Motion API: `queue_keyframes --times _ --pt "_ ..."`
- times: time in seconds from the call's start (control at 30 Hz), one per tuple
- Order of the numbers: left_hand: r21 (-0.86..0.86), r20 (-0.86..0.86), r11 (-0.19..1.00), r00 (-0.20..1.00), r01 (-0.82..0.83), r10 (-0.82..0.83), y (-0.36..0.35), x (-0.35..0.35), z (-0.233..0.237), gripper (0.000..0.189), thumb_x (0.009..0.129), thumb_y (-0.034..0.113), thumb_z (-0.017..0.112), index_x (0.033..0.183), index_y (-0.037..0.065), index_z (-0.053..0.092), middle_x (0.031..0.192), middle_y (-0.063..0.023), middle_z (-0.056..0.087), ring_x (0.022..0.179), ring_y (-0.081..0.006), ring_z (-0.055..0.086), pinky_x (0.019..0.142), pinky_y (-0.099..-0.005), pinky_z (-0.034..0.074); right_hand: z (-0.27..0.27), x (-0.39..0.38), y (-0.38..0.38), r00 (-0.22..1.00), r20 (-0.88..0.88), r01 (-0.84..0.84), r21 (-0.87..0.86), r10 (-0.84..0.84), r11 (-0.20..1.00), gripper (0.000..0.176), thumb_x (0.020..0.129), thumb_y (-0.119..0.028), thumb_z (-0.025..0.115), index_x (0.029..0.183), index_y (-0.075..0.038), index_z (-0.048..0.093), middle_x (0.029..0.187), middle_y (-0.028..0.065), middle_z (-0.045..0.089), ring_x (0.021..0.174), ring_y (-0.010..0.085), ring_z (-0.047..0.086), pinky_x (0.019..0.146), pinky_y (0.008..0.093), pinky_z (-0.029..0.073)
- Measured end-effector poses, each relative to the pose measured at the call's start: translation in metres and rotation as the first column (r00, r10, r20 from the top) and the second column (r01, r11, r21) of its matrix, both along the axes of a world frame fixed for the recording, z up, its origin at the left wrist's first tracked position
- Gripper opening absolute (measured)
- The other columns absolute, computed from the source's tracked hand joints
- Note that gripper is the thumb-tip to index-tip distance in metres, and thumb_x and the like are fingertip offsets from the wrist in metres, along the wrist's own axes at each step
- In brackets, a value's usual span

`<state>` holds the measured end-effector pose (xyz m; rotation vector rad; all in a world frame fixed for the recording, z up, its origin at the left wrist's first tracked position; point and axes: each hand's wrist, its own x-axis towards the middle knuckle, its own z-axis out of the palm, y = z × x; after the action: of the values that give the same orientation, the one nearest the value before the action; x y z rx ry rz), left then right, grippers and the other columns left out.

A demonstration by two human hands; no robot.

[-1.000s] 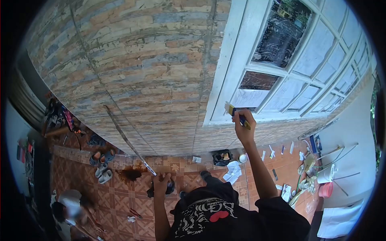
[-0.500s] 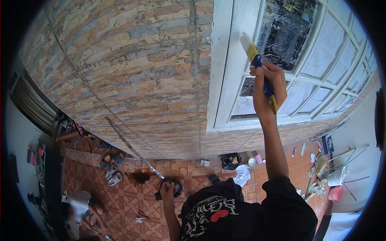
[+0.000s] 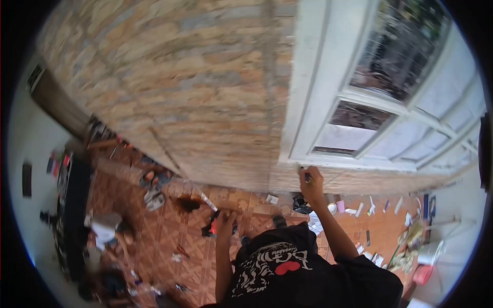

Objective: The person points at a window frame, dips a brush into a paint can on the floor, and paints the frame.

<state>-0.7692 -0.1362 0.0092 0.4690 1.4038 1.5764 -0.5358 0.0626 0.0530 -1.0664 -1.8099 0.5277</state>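
Observation:
My right hand [image 3: 311,186] is closed around the paintbrush [image 3: 308,177], just below the lower corner of the white window frame [image 3: 303,110]. Only a dark bit of the brush shows; its bristles are hidden and the hand is slightly blurred. Lower down, my left hand [image 3: 225,224] is closed at the rim of a dark round container [image 3: 210,229] that has a red patch showing. The hand covers much of the container, so its contents are not visible.
A stone-patterned wall [image 3: 205,102] stands beside the window. A long stick [image 3: 179,172] leans against it. Sandals [image 3: 154,197], a black plastic bag [image 3: 301,204] and a white bucket [image 3: 430,252] are on the tiled floor. Other people [image 3: 105,231] sit at the lower left.
My right hand has come down with the paintbrush from the window's upper frame to below its lower corner. The view has shifted, and the left hand's container now shows red.

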Motion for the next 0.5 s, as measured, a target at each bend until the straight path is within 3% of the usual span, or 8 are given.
queue_keyframes --times 0.03,0.07,0.13,0.17,0.2,0.3,0.43,0.5 --pt "-0.023 -0.051 1.0 0.999 0.002 -0.004 -0.002 -0.002 -0.011 0.015 0.084 0.009 0.061 0.086 0.006 0.047 0.072 0.0 0.052 0.062 -0.0062 0.049 0.052 -0.0213 0.038 -0.006 0.002 -0.002 1.0 -0.007 -0.004 -0.036 0.004 0.999 0.007 0.079 0.005 0.056 0.077 0.002 0.05 0.073 0.0176 0.049 0.067 0.0355 0.049 0.06 0.04 0.04" --pt "-0.041 -0.041 0.999 0.999 -0.005 0.003 -0.001 -0.002 -0.021 0.017 0.084 0.011 0.062 0.089 0.004 0.048 0.075 -0.0008 0.053 0.064 -0.0066 0.05 0.053 -0.0214 0.039 -0.012 0.003 0.006 1.0 0.013 -0.027 0.13 0.025 0.991 0.008 0.079 0.006 0.057 0.077 0.0 0.052 0.066 0.0094 0.047 0.061 0.0205 0.049 0.058 0.0295 0.041" --pt "-0.061 -0.043 0.998 0.999 -0.017 0.015 -0.001 0.006 -0.036 0.022 0.083 0.014 0.063 0.095 0.001 0.05 0.08 -0.002 0.054 0.067 -0.0078 0.051 0.055 -0.0221 0.042 0.013 0.002 0.015 0.998 -0.043 -0.035 0.065 0.038 0.997 0.011 0.079 0.009 0.051 0.079 -0.002 0.054 0.068 0.0072 0.05 0.061 0.0164 0.05 0.06 0.0281 0.043" --pt "-0.061 -0.062 0.998 0.998 -0.005 0.001 0.001 0.009 -0.039 0.024 0.084 0.015 0.064 0.097 0.001 0.05 0.083 -0.0024 0.054 0.068 -0.0087 0.052 0.057 -0.0228 0.044 0.027 0.005 0.024 0.997 -0.069 -0.039 0.066 0.044 0.997 0.011 0.076 0.009 0.051 0.078 -0.001 0.052 0.074 0.0079 0.053 0.068 0.0185 0.05 0.065 0.0295 0.043" --pt "-0.084 -0.119 0.996 0.993 -0.023 0.013 0.002 0.014 -0.034 0.023 0.084 0.015 0.063 0.097 0.001 0.049 0.083 -0.0022 0.054 0.069 -0.0094 0.052 0.058 -0.0238 0.045 0.039 0.01 0.04 0.992 -0.054 -0.098 0.268 0.117 0.958 0.009 0.078 0.008 0.049 0.078 -0.001 0.052 0.074 0.0081 0.053 0.068 0.0177 0.052 0.066 0.0293 0.044" --pt "-0.108 -0.182 0.993 0.983 -0.043 0.023 0.004 0.026 -0.001 0.022 0.085 0.015 0.062 0.097 0.002 0.048 0.081 -0.0013 0.053 0.069 -0.0097 0.052 0.058 -0.0253 0.045 0.082 0.016 0.05 0.96 -0.281 0.077 0.333 0.021 0.94 0.011 0.092 -0.006 0.051 0.084 0.001 0.053 0.081 0.0116 0.06 0.071 0.0208 0.061 0.073 0.033 0.049" --pt "-0.083 -0.092 0.993 0.993 -0.085 0.077 -0.003 0.037 0.021 0.019 0.085 0.014 0.062 0.092 0.003 0.049 0.074 -0.0004 0.052 0.064 -0.0086 0.051 0.055 -0.0245 0.044 0.116 0.008 0.042 0.974 -0.225 0.174 0.647 -0.033 0.742 0.015 0.092 -0.009 0.052 0.086 0.005 0.052 0.081 0.0155 0.062 0.073 0.0233 0.065 0.075 0.0333 0.052" --pt "-0.026 -0.103 0.995 0.99 -0.101 0.098 -0.003 0.042 0.02 0.018 0.085 0.014 0.062 0.091 0.003 0.049 0.071 -0.0002 0.051 0.061 -0.0084 0.05 0.054 -0.0244 0.043 0.114 0.001 0.038 0.957 -0.29 0.159 0.567 0.016 0.808 0.018 0.093 -0.011 0.051 0.087 0.006 0.051 0.08 0.0157 0.062 0.073 0.0228 0.065 0.077 0.0344 0.053"
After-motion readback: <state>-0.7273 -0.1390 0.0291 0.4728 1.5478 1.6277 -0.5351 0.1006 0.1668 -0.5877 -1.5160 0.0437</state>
